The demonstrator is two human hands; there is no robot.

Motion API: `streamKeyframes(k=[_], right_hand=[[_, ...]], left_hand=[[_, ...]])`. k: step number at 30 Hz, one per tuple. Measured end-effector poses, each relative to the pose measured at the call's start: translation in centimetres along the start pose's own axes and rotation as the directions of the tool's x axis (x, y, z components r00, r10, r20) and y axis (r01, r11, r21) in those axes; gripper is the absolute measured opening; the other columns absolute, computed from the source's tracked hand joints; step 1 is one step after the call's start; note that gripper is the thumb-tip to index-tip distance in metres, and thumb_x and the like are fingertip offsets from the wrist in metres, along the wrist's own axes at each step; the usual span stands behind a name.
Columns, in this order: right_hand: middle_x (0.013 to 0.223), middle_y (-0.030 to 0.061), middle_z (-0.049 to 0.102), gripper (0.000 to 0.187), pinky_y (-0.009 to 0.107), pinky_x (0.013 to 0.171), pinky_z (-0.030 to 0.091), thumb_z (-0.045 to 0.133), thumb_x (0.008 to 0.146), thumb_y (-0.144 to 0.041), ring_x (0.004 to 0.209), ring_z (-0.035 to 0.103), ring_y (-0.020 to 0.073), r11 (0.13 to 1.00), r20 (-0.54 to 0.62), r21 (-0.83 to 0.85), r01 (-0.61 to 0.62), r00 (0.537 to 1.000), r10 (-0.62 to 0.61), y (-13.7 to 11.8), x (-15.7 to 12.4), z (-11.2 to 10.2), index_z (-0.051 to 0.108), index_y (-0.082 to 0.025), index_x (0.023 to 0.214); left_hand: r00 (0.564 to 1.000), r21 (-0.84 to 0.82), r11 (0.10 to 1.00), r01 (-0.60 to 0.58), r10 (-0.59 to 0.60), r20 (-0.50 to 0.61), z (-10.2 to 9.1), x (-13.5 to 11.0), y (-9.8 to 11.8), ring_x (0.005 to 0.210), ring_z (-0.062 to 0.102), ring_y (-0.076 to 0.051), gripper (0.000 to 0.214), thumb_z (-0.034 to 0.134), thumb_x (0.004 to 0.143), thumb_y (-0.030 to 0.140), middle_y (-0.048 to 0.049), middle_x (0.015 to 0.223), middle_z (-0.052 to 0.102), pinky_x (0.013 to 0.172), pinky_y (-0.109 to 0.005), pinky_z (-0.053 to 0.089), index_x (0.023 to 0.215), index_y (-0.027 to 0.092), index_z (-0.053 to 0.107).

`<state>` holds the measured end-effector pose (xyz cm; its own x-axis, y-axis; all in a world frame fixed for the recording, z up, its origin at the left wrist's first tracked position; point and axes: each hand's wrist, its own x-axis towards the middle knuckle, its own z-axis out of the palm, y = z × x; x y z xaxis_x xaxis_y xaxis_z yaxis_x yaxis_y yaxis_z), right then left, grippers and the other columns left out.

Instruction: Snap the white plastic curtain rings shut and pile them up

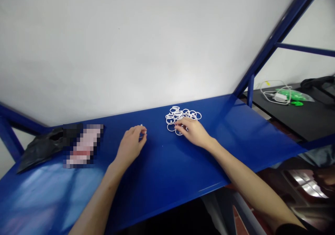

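A heap of several white plastic rings (pixel 176 114) lies on the blue metal shelf (pixel 235 133), near the white wall. My right hand (pixel 193 131) rests on the near side of the heap, its fingertips curled onto a ring. My left hand (pixel 131 145) is a little to the left, above the bare shelf, with thumb and fingers pinched on a small white piece (pixel 143 132), seemingly a ring. The two hands do not touch each other.
A black plastic bag (pixel 43 147) and a blurred pinkish item (pixel 84 146) lie at the shelf's left end. Blue frame posts (pixel 277 36) rise at the right. Beyond them a black table (pixel 300 118) holds a white cable (pixel 274 93) and green parts (pixel 294 96).
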<state>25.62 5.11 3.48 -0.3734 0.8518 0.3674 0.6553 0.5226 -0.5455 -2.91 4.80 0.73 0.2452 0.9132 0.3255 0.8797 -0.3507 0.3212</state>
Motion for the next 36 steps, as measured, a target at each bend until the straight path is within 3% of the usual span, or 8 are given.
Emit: streamKeyframes(k=[3,5,8,11,17,22,31,36], right_hand=[[0.093,0.0024,0.073,0.023,0.029,0.075,0.053,0.062,0.097,-0.036,0.081,0.068,0.0156,0.935,0.086,0.346,-0.083,0.995,0.057,-2.0,-0.7,2.9,0.064,-0.022,0.114],[0.091,0.0018,0.073,0.024,0.029,0.073,0.055,0.060,0.097,-0.037,0.078,0.069,0.0152,0.837,0.146,0.521,-0.169,0.983,0.108,-2.6,-1.0,4.7,0.060,-0.021,0.115],[0.085,-0.0001,0.071,0.025,0.030,0.068,0.058,0.064,0.093,-0.041,0.071,0.068,0.0149,0.682,0.199,0.684,-0.260,0.965,0.168,-2.6,-1.1,6.3,0.056,-0.022,0.108],[0.082,-0.0012,0.070,0.028,0.030,0.067,0.058,0.069,0.089,-0.044,0.066,0.067,0.0136,0.604,0.166,0.758,-0.247,0.968,0.188,-2.1,-0.9,6.5,0.056,-0.023,0.103],[0.087,0.0011,0.074,0.018,0.029,0.067,0.058,0.063,0.095,-0.040,0.069,0.069,0.0137,0.730,0.069,0.663,-0.166,0.985,0.161,-1.7,-0.9,5.8,0.060,-0.023,0.102],[0.081,0.0003,0.074,0.017,0.026,0.062,0.055,0.066,0.094,-0.038,0.064,0.068,0.0131,0.838,-0.005,0.542,-0.062,0.997,0.077,-1.3,-1.1,5.6,0.067,-0.022,0.099],[0.081,0.0008,0.074,0.016,0.025,0.060,0.052,0.063,0.097,-0.034,0.060,0.065,0.0118,0.889,-0.046,0.458,0.008,0.999,0.014,-1.2,-1.1,5.7,0.072,-0.021,0.098],[0.079,0.0012,0.074,0.015,0.025,0.060,0.052,0.063,0.097,-0.033,0.063,0.066,0.0129,0.912,-0.122,0.409,0.037,0.992,0.014,-1.5,-0.9,5.5,0.071,-0.021,0.095]], left_hand=[[0.958,-0.142,0.958,-0.250,0.224,-0.178,1.4,-0.8,2.8,0.081,0.062,-0.017,0.007,0.053,0.094,0.023,-0.0013,0.084,0.065,0.079,-0.030,0.049,0.086,0.022,0.054],[0.918,-0.191,0.907,-0.374,0.334,-0.212,2.1,-1.4,4.2,0.077,0.061,-0.015,0.013,0.053,0.095,0.022,0.0011,0.080,0.062,0.074,-0.027,0.049,0.083,0.022,0.051],[0.883,-0.212,0.867,-0.450,0.398,-0.248,2.6,-1.8,5.1,0.076,0.061,-0.014,0.010,0.053,0.097,0.021,0.0019,0.081,0.063,0.072,-0.025,0.050,0.088,0.022,0.052],[0.866,-0.195,0.863,-0.466,0.399,-0.302,2.6,-1.8,5.3,0.083,0.064,-0.015,0.004,0.059,0.096,0.024,0.0007,0.086,0.067,0.077,-0.027,0.052,0.098,0.022,0.056],[0.908,-0.217,0.958,-0.189,0.086,-0.411,1.9,-1.3,5.0,0.092,0.065,-0.020,0.012,0.062,0.093,0.028,-0.0055,0.097,0.071,0.086,-0.034,0.053,0.102,0.020,0.062],[0.994,-0.500,0.864,0.055,-0.095,-0.056,1.3,-0.9,4.4,0.078,0.069,-0.016,0.019,0.058,0.094,0.038,-0.0005,0.090,0.076,0.077,-0.029,0.055,0.100,0.023,0.069],[0.966,-0.665,0.709,0.237,-0.244,0.084,1.6,-1.4,5.3,0.086,0.073,-0.018,0.029,0.058,0.092,0.046,-0.0018,0.099,0.078,0.084,-0.031,0.056,0.101,0.024,0.074],[0.954,-0.670,0.681,0.295,-0.251,0.165,1.8,-1.2,5.0,0.096,0.073,-0.022,0.036,0.059,0.090,0.052,-0.0027,0.106,0.079,0.090,-0.034,0.056,0.107,0.025,0.076]])
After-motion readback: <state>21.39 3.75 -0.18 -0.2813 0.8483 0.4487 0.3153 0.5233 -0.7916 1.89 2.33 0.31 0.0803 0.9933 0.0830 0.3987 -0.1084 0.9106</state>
